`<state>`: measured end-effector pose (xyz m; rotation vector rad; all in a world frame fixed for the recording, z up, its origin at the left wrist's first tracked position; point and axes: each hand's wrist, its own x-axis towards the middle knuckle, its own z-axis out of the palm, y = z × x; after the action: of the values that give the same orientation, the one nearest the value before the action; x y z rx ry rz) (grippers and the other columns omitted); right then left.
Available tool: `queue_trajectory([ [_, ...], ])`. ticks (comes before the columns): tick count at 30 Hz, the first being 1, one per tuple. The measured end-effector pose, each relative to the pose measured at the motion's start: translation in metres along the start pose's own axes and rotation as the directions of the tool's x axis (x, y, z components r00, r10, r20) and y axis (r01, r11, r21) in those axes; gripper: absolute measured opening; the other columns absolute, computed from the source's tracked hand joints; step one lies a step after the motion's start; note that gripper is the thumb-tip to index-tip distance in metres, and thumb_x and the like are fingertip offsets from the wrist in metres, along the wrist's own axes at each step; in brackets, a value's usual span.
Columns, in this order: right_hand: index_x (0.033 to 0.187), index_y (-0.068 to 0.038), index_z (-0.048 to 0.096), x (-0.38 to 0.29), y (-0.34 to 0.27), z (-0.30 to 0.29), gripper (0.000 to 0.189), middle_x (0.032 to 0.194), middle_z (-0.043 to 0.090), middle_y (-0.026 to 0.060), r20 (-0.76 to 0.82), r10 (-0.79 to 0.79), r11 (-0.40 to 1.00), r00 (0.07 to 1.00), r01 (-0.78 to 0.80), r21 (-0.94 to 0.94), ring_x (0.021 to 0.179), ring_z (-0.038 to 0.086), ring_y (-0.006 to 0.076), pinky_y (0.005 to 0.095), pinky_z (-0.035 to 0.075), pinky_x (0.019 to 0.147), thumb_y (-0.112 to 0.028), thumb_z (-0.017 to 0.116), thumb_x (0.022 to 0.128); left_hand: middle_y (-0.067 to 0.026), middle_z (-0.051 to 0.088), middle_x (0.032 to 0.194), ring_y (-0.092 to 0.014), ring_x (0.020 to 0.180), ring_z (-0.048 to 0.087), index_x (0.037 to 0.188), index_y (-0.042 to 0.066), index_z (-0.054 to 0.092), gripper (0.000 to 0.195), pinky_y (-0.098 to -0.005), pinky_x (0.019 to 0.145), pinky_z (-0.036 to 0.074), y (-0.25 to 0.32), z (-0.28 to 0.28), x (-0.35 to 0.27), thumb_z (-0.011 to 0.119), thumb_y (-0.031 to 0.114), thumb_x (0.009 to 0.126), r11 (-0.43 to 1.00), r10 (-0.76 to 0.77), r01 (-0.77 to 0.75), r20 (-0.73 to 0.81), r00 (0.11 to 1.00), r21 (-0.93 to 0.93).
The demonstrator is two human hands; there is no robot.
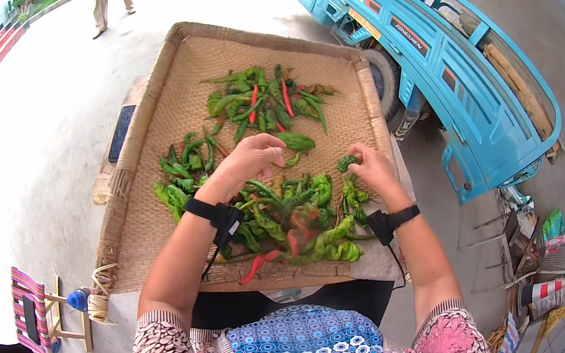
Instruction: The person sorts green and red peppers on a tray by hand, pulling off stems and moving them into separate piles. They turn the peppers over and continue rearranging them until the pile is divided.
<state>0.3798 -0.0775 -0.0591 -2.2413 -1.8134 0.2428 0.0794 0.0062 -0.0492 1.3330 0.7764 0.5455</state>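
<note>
A woven bamboo tray (146,197) with a raised rim lies before me, bearing green and red chili peppers in separate heaps. My right hand (373,167) pinches a wrinkled dark green pepper (347,163) near the tray's right side. Below it lies a curled light green pepper (355,193). My left hand (254,160) hovers over the middle with its fingers bent. Close to its fingertips are a broad green pepper (297,141) and a thin curved one (292,161); whether it grips either is unclear. The near heap (288,214) is the largest, and a far heap (263,100) includes slim red peppers.
A blue cargo tricycle (423,57) stands close on the right. A smartphone (121,133) rests beside the tray's left rim. At lower left is a striped folding stool (31,312). A person's legs (110,5) show far off. Traffic cones (551,289) lie at lower right.
</note>
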Motion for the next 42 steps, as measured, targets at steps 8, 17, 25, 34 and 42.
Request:
queue_trajectory([
  [8, 0.097, -0.005, 0.055, -0.024, -0.053, -0.022, 0.022, 0.071, 0.058, -0.0014, -0.191, -0.063, 0.89, 0.98, 0.142, 0.432, 0.061, 0.051, 0.0063, 0.0249, 0.041, 0.056, -0.015, 0.067, 0.08, 0.0003, 0.06, 0.079, -0.004, 0.055, 0.044, 0.118, 0.0, 0.055, 0.037, -0.0193, 0.048, 0.036, 0.007, 0.009, -0.005, 0.058, 0.028, 0.094, 0.998, 0.024, -0.034, 0.202, 0.979, 0.048],
  [17, 0.099, -0.003, 0.053, -0.027, -0.083, -0.026, 0.026, 0.066, 0.053, -0.0014, 0.267, -0.147, 0.713, 0.952, -0.086, 0.696, 0.054, 0.047, 0.006, 0.0241, 0.039, 0.048, -0.021, 0.065, 0.085, 0.0032, 0.059, 0.073, -0.004, 0.055, 0.046, 0.105, 0.005, 0.065, 0.028, -0.0196, 0.049, 0.038, 0.008, 0.013, -0.01, 0.055, 0.03, 0.096, 0.954, 0.011, -0.121, 0.374, 0.927, 0.273],
  [25, 0.109, -0.006, 0.055, 0.016, -0.039, -0.039, 0.039, 0.094, 0.062, 0.0074, 0.182, 0.145, 0.58, 0.973, -0.232, 0.781, 0.06, 0.059, 0.0129, 0.026, 0.046, 0.051, -0.037, 0.062, 0.087, 0.0015, 0.06, 0.073, -0.004, 0.054, 0.047, 0.114, 0.001, 0.06, 0.029, -0.0199, 0.047, 0.038, 0.005, 0.002, -0.003, 0.053, 0.023, 0.096, 0.941, 0.096, -0.159, 0.213, 0.972, 0.299],
  [34, 0.103, -0.003, 0.061, -0.014, 0.027, 0.013, 0.03, 0.088, 0.066, 0.0117, 0.059, -0.084, 0.983, 0.995, 0.073, 0.17, 0.083, 0.064, 0.0218, 0.0343, 0.049, 0.074, -0.018, 0.068, 0.078, 0.0024, 0.057, 0.07, -0.003, 0.052, 0.043, 0.11, 0.004, 0.062, 0.024, -0.0176, 0.046, 0.036, 0.025, 0.008, -0.016, 0.053, 0.022, 0.096, 0.953, 0.096, -0.143, 0.181, 0.979, 0.268],
  [42, 0.1, -0.004, 0.061, -0.044, 0.01, -0.016, 0.023, 0.085, 0.062, 0.0103, -0.259, 0.026, 0.896, 0.965, 0.093, 0.434, 0.075, 0.061, 0.0209, 0.0343, 0.049, 0.072, -0.016, 0.064, 0.081, 0.0042, 0.057, 0.072, -0.001, 0.056, 0.045, 0.112, 0.005, 0.06, 0.024, -0.0174, 0.047, 0.038, 0.054, 0.025, -0.055, 0.053, 0.021, 0.096, 0.908, 0.123, -0.173, 0.152, 0.981, 0.383],
])
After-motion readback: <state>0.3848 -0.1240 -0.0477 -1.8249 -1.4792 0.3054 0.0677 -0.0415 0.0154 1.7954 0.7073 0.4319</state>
